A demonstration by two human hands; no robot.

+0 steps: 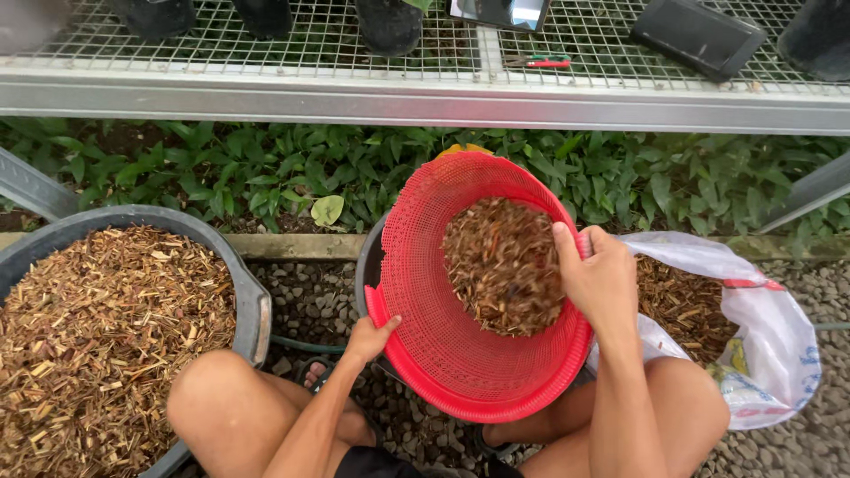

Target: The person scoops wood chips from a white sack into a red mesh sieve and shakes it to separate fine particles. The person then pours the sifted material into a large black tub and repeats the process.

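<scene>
Here both hands gripped the tilted red sieve, left hand closed on its near rim and right hand closed on its far rim, mid-sifting the chips; next called for steady shaking.

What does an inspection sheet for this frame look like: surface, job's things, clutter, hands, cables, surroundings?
Surface: gravel ground with a concrete edging strip.
Job's things: red mesh basket, tilted, holding brown wood chips; it sits over a dark bucket.
Clutter: large grey tub of chips at left; open white plastic sack of chips at right.
Hands: left hand grips the basket's lower rim; right hand holds the far rim, fingers over the chips.
Cables: green hose on the gravel.
Surroundings: leafy ground plants; wire mesh bench with black pots above.
</scene>
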